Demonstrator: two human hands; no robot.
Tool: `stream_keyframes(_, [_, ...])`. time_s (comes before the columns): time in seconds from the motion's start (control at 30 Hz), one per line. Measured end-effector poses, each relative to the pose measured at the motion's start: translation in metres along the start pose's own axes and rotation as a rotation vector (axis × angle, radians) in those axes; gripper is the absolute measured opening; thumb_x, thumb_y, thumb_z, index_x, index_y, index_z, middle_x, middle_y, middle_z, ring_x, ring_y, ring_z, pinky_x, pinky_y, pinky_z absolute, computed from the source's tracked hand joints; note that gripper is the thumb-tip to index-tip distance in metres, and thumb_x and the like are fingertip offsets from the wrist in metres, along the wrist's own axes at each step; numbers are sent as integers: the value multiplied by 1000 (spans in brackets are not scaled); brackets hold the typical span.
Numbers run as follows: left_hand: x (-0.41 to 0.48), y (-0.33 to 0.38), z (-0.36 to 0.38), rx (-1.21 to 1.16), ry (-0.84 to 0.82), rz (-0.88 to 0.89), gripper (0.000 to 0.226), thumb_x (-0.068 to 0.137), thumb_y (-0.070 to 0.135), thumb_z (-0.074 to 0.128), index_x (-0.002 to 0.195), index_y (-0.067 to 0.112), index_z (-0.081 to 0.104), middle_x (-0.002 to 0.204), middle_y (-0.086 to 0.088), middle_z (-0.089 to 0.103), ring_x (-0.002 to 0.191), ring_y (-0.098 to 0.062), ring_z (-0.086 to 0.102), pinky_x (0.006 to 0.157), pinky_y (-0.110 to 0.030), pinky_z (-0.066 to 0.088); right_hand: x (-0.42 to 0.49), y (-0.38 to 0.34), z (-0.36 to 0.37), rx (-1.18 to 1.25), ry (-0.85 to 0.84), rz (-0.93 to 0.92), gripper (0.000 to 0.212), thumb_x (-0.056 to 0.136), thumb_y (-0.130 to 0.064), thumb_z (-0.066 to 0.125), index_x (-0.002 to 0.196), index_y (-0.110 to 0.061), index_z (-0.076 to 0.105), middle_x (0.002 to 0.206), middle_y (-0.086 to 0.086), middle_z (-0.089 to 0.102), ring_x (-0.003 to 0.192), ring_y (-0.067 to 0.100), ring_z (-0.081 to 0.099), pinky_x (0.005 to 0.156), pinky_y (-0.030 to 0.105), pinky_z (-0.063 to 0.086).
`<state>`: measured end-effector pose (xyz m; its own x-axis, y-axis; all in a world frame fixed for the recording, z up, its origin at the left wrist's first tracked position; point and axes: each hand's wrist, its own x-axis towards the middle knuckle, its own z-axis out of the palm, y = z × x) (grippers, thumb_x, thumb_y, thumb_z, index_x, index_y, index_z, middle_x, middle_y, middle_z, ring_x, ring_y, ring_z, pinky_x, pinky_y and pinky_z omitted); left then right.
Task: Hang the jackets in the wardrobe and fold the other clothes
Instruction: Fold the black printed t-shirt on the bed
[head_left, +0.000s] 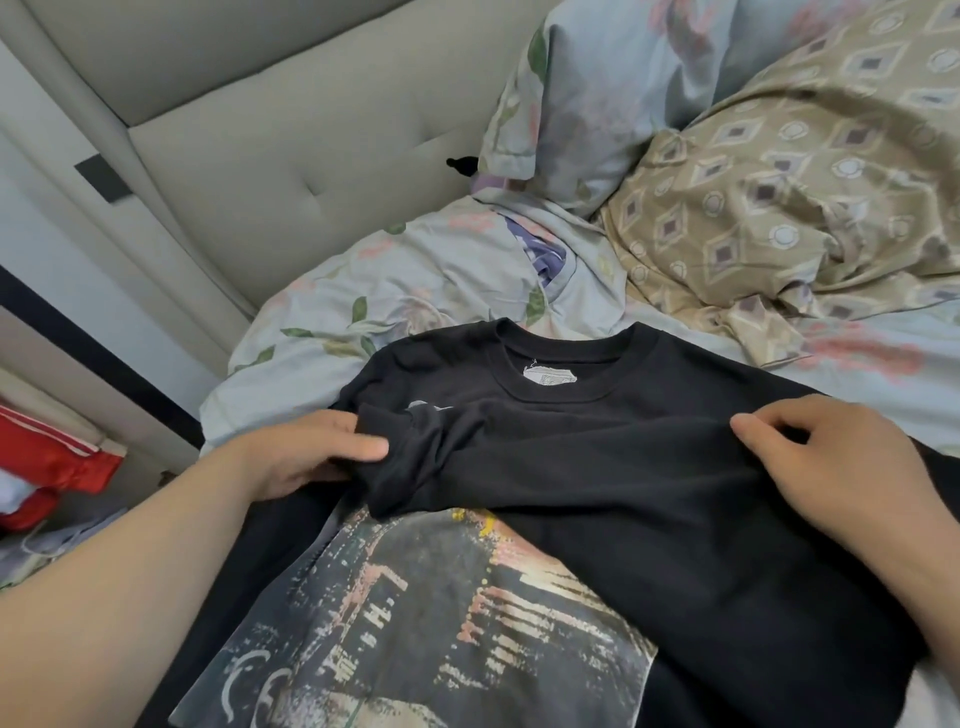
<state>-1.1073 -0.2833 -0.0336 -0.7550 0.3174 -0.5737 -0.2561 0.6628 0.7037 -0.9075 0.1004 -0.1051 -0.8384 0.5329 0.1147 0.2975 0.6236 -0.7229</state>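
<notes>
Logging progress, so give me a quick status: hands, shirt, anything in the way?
Left hand grips the black T-shirt, right hand pinches it, along one fold. Shirt on the bed, print up, partly folded. Pillows farther up, clear.

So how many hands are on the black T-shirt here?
2. The left hand grips the black T-shirt at its bunched left side; the right hand pinches fabric on the right.

One black T-shirt (649, 519) — two hands (306, 457) (841, 462)
</notes>
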Motion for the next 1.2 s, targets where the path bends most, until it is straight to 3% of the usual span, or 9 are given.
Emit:
stream_keyframes(0.07, [-6, -5, -1, 97, 128, 10, 27, 79, 14, 78, 105, 11, 75, 106, -7, 76, 96, -22, 73, 86, -34, 51, -3, -1, 1, -35, 9, -16, 19, 85, -42, 62, 67, -48, 61, 81, -19, 61, 83, 17, 57, 76, 37, 45])
stream_keyframes(0.2, [-12, -10, -14, -415, 521, 210, 18, 90, 5, 60, 100, 15, 71, 96, 2, 76, 87, -14, 68, 75, -26, 47, -2, -3, 0, -63, 4, -2, 22, 85, -40, 61, 65, -48, 57, 81, -17, 61, 83, 18, 57, 78, 38, 46])
stream_keyframes(0.37, [0, 12, -33, -657, 587, 207, 14, 101, 24, 53, 102, 21, 67, 99, 4, 74, 85, -12, 69, 77, -31, 52, -3, -3, 1, -86, 26, -31, 17, 89, -34, 58, 74, -42, 60, 89, -7, 68, 86, 24, 59, 79, 40, 47])
stream_keyframes(0.63, [40, 46, -13, 121, 345, -16, 36, 94, -4, 54, 120, 19, 64, 117, -4, 68, 107, -27, 61, 101, -43, 46, 0, 6, 4, -301, 19, -30, 17, 91, -26, 57, 96, -23, 73, 99, 1, 66, 94, 32, 57, 82, 42, 44])
stream_keyframes(0.73, [59, 50, -17, 195, 504, -21, 33, 95, -2, 54, 125, 10, 62, 116, -10, 65, 94, -24, 58, 76, -29, 46, 1, 4, -1, -250, 79, 1, 16, 91, -28, 59, 89, -21, 73, 87, 3, 69, 85, 32, 59, 73, 38, 46])
stream_keyframes(0.9, [61, 30, 14, 590, 1142, 235, 35, 92, 23, 58, 122, 7, 64, 127, -23, 56, 118, -43, 50, 101, -48, 42, -2, 1, 3, -397, 230, -54, 25, 92, -24, 60, 103, -6, 73, 95, 19, 68, 87, 43, 60, 79, 50, 49])
stream_keyframes(1.0, [51, 13, 74, 797, 842, 624, 57, 86, 47, 51, 130, 13, 60, 141, -16, 51, 133, -38, 43, 111, -50, 33, -15, -12, 6, -428, 253, -314, 48, 87, -42, 51, 112, -7, 70, 119, 20, 65, 106, 42, 60, 100, 54, 39])
stream_keyframes(1.07, [45, 1, 106, 921, 512, 615, 85, 77, 71, 42, 150, 26, 39, 162, -4, 25, 150, -28, 19, 120, -48, 16, -26, -25, 14, -472, 18, -456, 69, 83, -64, 40, 127, -18, 66, 143, 15, 53, 132, 34, 50, 116, 48, 26])
stream_keyframes(1.2, [50, -5, 118, 1025, 230, 334, 119, 57, 88, 39, 155, 39, -8, 165, 5, -15, 151, -17, -14, 123, -45, -1, -35, -19, 25, -622, -504, -464, 112, 62, -96, 10, 154, -36, -11, 161, -2, -24, 149, 19, -26, 119, 42, -18])
